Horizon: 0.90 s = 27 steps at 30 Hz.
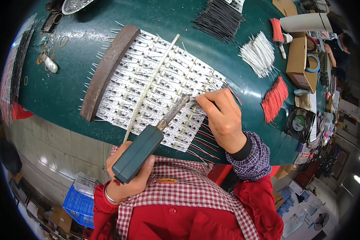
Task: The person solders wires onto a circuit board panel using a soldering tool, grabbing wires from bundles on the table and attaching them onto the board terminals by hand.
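My left hand [134,170] is wrapped round the dark green handle of a soldering iron [138,154]. The iron's metal tip reaches up and right onto a panel of small white circuit boards [122,90] covered with black parts and thin wires. Beside that tip, my right hand [224,114] is closed in a pinch at the board surface; whatever is between its fingertips is too small to make out. Red and black wires [206,138] stick out from the panel's right edge, partly under my right hand. A pale thin rod [152,82] lies across the boards.
A brown metal bar [112,72] rests on the panel's left edge. Bundles of black wires [218,20], white wires [258,54] and red wires [275,99] lie on the green table [164,18]. Farther right are a cardboard box [302,66] and a fan [300,123].
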Tool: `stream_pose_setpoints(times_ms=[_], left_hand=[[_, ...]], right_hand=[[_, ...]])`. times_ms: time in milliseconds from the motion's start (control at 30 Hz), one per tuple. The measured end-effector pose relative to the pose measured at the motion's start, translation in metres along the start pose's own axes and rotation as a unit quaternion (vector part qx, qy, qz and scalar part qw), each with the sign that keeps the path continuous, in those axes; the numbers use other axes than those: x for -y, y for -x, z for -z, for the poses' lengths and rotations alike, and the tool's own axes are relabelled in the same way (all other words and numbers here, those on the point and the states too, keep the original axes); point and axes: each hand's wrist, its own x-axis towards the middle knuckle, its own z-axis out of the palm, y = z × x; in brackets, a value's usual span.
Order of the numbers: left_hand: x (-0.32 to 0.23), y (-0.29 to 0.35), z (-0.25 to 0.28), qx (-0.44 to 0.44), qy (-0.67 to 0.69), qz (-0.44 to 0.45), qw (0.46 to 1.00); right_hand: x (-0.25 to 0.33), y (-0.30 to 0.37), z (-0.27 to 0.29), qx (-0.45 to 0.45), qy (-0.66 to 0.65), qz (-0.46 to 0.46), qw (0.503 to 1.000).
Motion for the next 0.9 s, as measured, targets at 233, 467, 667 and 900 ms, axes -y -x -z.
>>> stream_pose_setpoints(times_ms=[233,467,667,900], left_hand=[[0.006,0.014,0.003,-0.025,0.023,0.041,0.999],[0.008,0.019,0.001,-0.038,0.015,0.015,0.999],[0.004,0.019,-0.001,-0.039,0.012,0.014,0.999],[-0.001,0.015,0.001,-0.025,0.005,-0.001,1.000]], right_hand=[[0.002,0.000,0.001,0.004,0.008,-0.005,1.000],[0.010,0.003,0.001,-0.045,-0.016,0.008,0.999],[0.013,0.007,-0.003,-0.027,-0.023,-0.007,0.999],[0.013,0.009,-0.005,-0.017,-0.010,-0.014,1.000]])
